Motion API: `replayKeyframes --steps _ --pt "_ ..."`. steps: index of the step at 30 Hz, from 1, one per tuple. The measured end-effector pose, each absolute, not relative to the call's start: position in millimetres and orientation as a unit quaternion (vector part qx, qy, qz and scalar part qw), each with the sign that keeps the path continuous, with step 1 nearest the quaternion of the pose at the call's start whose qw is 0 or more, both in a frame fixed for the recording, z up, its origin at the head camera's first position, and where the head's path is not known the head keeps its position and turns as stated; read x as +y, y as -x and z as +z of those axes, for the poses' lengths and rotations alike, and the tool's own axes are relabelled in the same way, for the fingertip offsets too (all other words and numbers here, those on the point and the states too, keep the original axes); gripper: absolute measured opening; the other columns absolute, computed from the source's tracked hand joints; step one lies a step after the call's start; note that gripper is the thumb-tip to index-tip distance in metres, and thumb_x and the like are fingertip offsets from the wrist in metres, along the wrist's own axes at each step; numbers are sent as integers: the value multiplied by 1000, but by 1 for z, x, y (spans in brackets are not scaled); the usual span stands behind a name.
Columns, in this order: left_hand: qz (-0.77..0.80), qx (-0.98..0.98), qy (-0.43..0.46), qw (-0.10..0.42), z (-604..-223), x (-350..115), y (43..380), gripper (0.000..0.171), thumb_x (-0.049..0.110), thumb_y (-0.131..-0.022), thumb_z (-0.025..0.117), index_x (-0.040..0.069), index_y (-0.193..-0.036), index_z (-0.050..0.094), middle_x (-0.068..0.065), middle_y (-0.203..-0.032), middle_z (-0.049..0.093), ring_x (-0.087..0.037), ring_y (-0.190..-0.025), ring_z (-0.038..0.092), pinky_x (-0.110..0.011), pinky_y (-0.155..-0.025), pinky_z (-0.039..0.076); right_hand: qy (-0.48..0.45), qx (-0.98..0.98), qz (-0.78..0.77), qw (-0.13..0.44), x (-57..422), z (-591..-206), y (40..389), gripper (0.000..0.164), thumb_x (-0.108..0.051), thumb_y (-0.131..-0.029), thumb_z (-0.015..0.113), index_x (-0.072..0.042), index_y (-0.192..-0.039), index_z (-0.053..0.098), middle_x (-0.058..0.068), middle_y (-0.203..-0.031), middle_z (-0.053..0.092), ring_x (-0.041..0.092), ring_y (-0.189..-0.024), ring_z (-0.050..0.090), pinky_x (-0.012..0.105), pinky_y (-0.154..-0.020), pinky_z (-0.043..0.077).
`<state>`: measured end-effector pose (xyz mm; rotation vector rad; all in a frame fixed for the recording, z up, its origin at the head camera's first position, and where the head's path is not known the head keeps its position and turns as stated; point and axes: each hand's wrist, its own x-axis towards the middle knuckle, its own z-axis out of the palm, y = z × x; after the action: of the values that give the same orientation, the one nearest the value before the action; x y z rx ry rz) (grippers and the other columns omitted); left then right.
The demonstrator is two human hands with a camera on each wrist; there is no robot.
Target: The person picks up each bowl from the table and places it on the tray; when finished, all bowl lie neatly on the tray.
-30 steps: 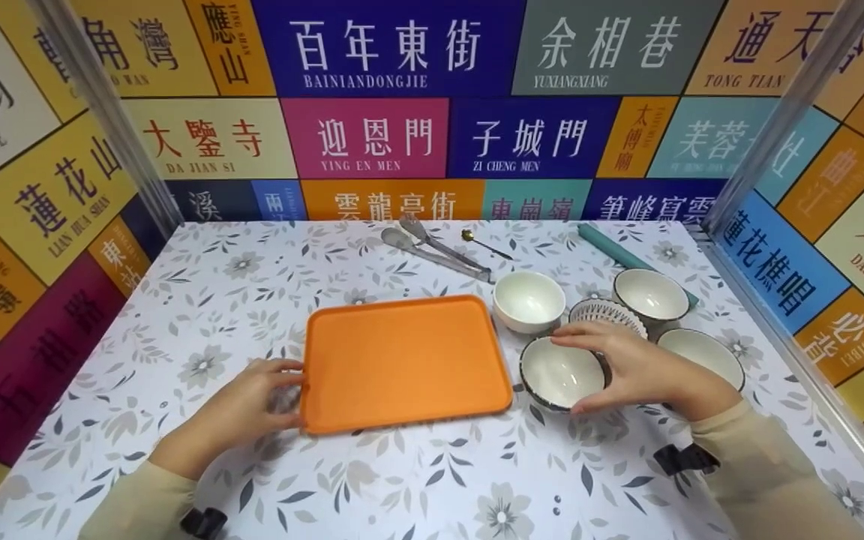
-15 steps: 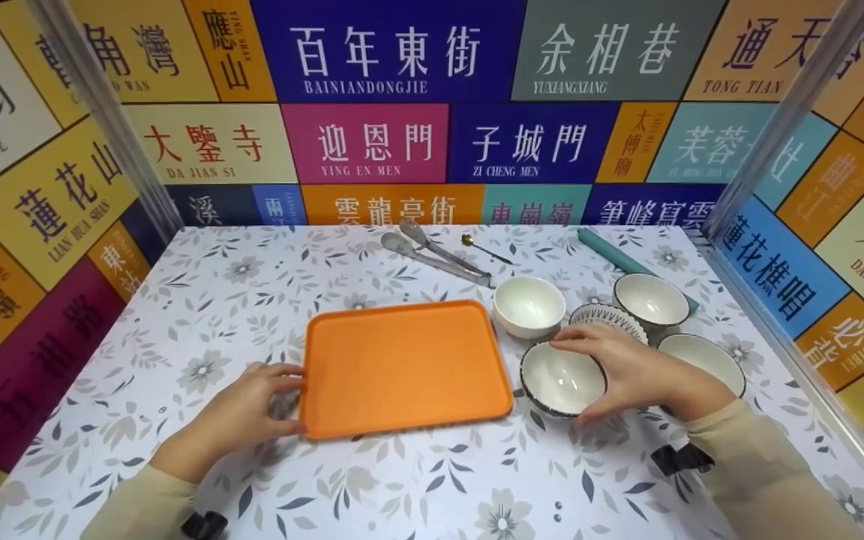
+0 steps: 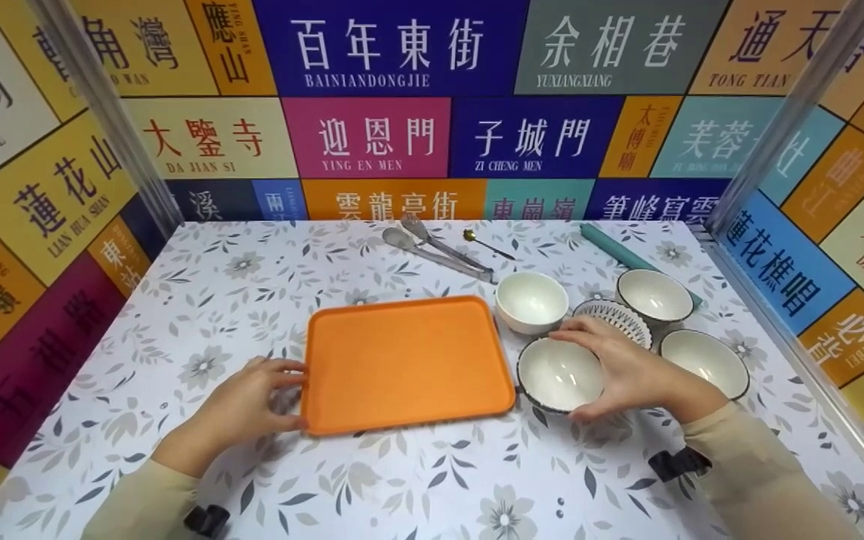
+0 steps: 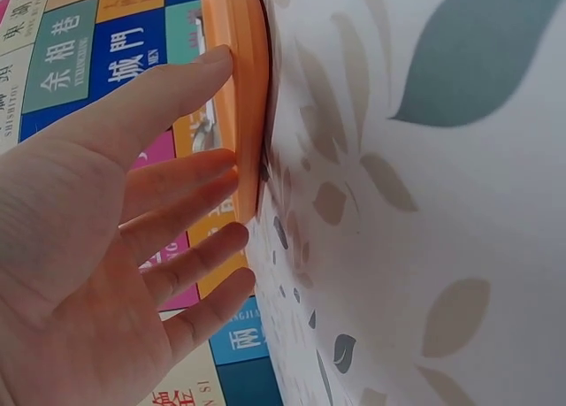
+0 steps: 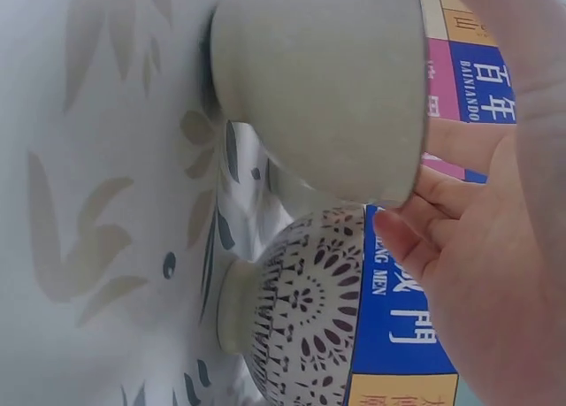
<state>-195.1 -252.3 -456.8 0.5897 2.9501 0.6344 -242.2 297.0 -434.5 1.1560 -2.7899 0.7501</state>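
Bowl [image 3: 556, 375] sits in the curve of the right hand [image 3: 619, 371]: thumb at near rim, fingertips at far rim, span wide, grip taken. Left hand [image 3: 256, 401] is spread, fingers fairly straight, touching the tray [image 3: 408, 367] at its edge, thumb tip on the rim. Tray lies flat between both hands, its right end just beside the bowl. Patterned bowl [image 3: 625, 319]: just beyond the right hand's knuckles. Side bowl [image 3: 706, 361]: right of that hand, beyond the wrist. White bowl [image 3: 532, 298]: ahead of the right fingertips. Rear bowl [image 3: 655, 295]: farther ahead, rightward. Green roll [image 3: 622, 251]: farther still, partly behind rear bowl. Tongs [image 3: 477, 270] and spoon [image 3: 490, 247]: well ahead, left of the right hand.
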Motion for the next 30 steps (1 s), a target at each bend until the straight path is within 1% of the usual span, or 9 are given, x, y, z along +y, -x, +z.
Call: replayKeyframes --steps 4,8,11,16,22,26,30 --pt "202 960 -193 29 -458 -254 196 61 37 -75 91 11 -128 74 -2 -143 64 -28 -131 56 -52 -107 49 -364 -893 264 21 291 -436 241 108 -51 -54 98 -7 -144 59 11 -144 51 27 -134 46 61 -110 44" --pt "197 961 -193 25 -457 -253 196 62 39 -74 91 12 -128 74 -1 -142 64 -28 -131 56 -53 -107 48 -361 -886 287 38 280 -438 238 106 -50 -54 99 -11 -145 59 5 -142 51 22 -131 45 59 -106 47" --pt "192 963 -189 26 -456 -253 196 63 41 -74 91 14 -128 74 0 -142 64 -28 -130 56 -54 -107 48 -366 -877 305 51 267 -439 237 108 -47 -52 99 -11 -145 59 7 -140 51 24 -130 45 60 -105 46" --pt "186 965 -184 31 -455 -253 194 64 41 -74 92 14 -129 74 -1 -143 63 -29 -131 56 -56 -107 48 -365 -868 332 47 239 -441 237 109 -45 -52 100 -10 -146 58 12 -142 51 27 -132 46 61 -108 45" --pt "185 963 -194 17 -455 -253 194 62 39 -73 93 12 -126 75 -2 -140 65 -29 -128 57 -54 -103 50 -361 -861 358 22 205 -439 241 109 -44 -53 100 -9 -147 57 9 -149 47 30 -138 48 58 -114 43" --pt "187 965 -186 16 -456 -253 196 59 38 -71 94 14 -123 77 0 -138 67 -27 -125 58 -53 -100 51 -362 -857 367 21 185 -441 248 110 -46 -55 99 -7 -147 56 8 -148 46 30 -139 45 56 -116 42" --pt "193 965 -180 18 -457 -251 198 59 37 -71 94 15 -122 77 0 -137 67 -28 -125 58 -52 -101 51 -348 -859 375 16 166 -444 256 110 -47 -55 99 -7 -148 55 9 -148 45 28 -139 44 54 -117 40"
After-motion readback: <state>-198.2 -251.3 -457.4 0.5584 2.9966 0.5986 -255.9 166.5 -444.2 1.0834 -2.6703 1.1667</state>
